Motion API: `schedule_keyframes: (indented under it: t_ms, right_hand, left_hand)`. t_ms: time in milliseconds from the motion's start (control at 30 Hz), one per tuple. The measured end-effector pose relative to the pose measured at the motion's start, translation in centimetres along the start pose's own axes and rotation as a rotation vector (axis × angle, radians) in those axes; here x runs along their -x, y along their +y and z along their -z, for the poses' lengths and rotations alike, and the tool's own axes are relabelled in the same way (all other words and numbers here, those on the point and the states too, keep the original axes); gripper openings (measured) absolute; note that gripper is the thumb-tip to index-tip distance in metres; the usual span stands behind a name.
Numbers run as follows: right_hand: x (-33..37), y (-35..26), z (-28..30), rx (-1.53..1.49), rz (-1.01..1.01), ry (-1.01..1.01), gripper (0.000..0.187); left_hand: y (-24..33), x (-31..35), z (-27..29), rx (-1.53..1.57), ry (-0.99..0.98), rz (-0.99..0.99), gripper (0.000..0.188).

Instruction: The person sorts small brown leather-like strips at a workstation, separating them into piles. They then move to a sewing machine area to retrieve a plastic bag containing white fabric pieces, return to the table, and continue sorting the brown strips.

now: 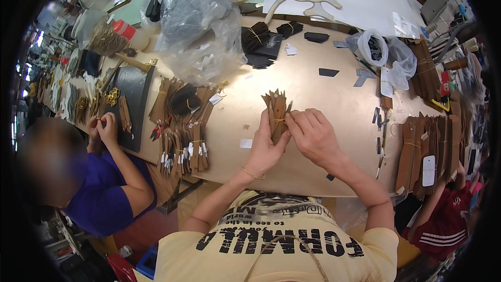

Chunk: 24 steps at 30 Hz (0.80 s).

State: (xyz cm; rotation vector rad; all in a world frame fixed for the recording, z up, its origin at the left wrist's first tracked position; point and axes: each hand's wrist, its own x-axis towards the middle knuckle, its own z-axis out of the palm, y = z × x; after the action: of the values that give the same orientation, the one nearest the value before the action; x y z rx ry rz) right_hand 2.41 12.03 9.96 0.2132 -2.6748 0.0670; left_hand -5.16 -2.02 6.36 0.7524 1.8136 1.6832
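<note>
My left hand (265, 150) is closed around a bundle of brown leather strips (278, 105) with pointed ends, held upright above the middle of the table. A thin yellowish rubber band (279, 120) goes around the strips. At the bundle's right side, the fingers of my right hand (315, 137) are pinched together beside the band. A narrow dark piece stands up just above those fingertips. Whether they grip that piece or the band is hidden. Below the bundle, a small white paper label (246, 143) lies on the table (334, 167).
Banded brown strips with white tags (182, 149) lie left; more brown bundles (417, 146) are at right. A clear plastic bag (201, 31) and black bundles (255, 36) are farther back. At left, a co-worker in a purple shirt (112, 193) works beside a black board (134, 89).
</note>
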Motion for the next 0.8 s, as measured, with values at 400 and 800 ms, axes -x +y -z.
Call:
schedule_keyframes:
  t_ms: [400, 800]
  right_hand:
    - [-0.7, 3.8, -1.7, 0.151, 0.154, 0.078, 0.016]
    - [14.2, 17.4, 6.0, 0.341, -1.111, 0.154, 0.021]
  left_hand:
    - [-1.8, 0.0, -1.2, 0.191, -0.095, 0.151, 0.051]
    - [-0.5, 1.0, 0.4, 0.438, -0.534, 0.606, 0.057]
